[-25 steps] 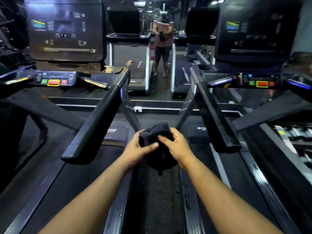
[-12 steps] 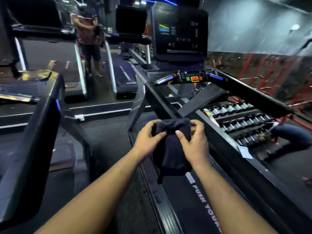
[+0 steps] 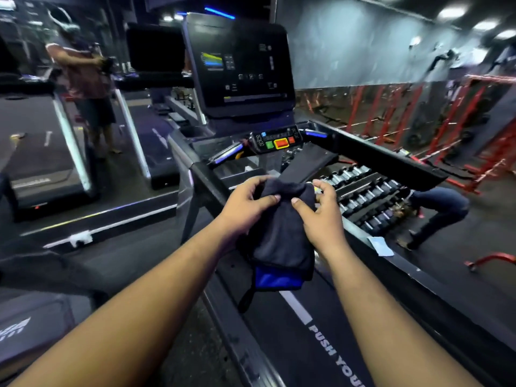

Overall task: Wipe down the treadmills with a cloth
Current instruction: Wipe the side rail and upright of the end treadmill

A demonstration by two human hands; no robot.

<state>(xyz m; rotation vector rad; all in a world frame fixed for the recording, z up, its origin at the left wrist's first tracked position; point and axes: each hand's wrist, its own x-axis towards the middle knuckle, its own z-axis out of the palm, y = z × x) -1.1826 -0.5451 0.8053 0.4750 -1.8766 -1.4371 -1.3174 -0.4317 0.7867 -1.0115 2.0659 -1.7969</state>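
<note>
At far left, a mirror shows a reflected treadmill [image 3: 42, 152] and the reflection of a standing person [image 3: 86, 79] holding a dark item at chest height. A dark side handrail [image 3: 42, 263] of the neighbouring machine crosses the lower left corner.

Left hand [image 3: 245, 205]: fingers curled round the upper left edge of the cloth [image 3: 282, 233], thumb pressed onto its front face. The hand is grasping the cloth.

The cloth is dark navy, bunched at the top between both hands and hanging downward, with a bright blue panel [image 3: 276, 279] showing at its lower edge and a short dark tag or loop dangling below that. It is held in the air above the left edge of the treadmill belt [image 3: 293, 339], not touching the machine. The belt carries a white stripe and white lettering reading "PUSH YOUR", cut off by the frame edge.

Right hand [image 3: 321, 219]: thumb on the front of the cloth near its top, fingers curled behind the upper right edge. This hand is also grasping the cloth.

Beyond the hands stand the treadmill console screen [image 3: 240, 68], lit with a small coloured graph, and the control panel [image 3: 276, 139] with green, red and yellow-bordered buttons. To the right, past the right handrail [image 3: 391, 160], lie rows of dumbbells [image 3: 368, 196], a crouching person [image 3: 438, 210] and red racks [image 3: 460, 127].
</note>
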